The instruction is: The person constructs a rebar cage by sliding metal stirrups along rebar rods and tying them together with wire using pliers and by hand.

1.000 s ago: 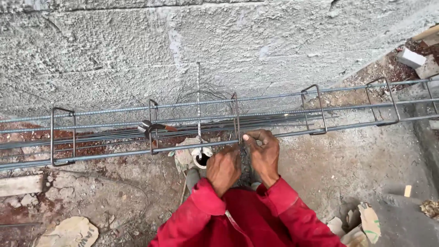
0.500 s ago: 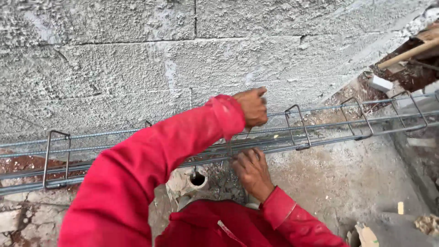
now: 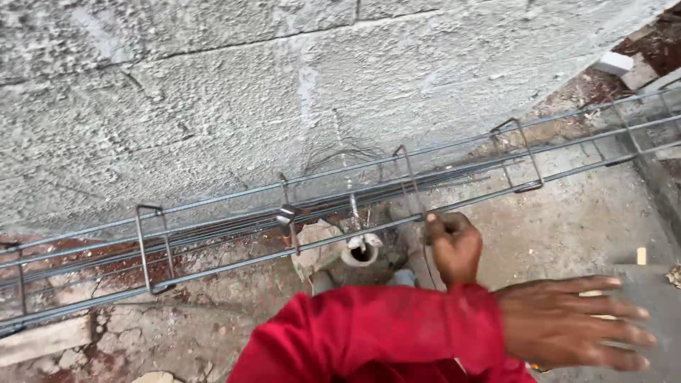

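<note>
A long rebar cage (image 3: 213, 237) of thin steel bars and rectangular stirrups lies along the foot of a rough concrete wall (image 3: 213, 92). My right hand (image 3: 454, 245) is clenched just below the cage's front bar, next to a stirrup (image 3: 408, 177), and seems to pinch a thin tie wire (image 3: 425, 237). My left arm in a red sleeve (image 3: 383, 330) crosses over in front of me. My left hand (image 3: 574, 323) is at the lower right, blurred, with its fingers spread and nothing in it, above the concrete ground.
A short pipe end (image 3: 362, 252) sticks out of the ground under the cage. A small metal tool (image 3: 286, 215) hangs on a stirrup. Loose thin wire (image 3: 340, 150) leans against the wall. Rubble and a pale block (image 3: 613, 62) lie at the far right, and a plank (image 3: 42, 340) at the lower left.
My left hand has come off the wall above the cage and swung down to the lower right, fingers spread. My right hand stays clenched at the front bar.
</note>
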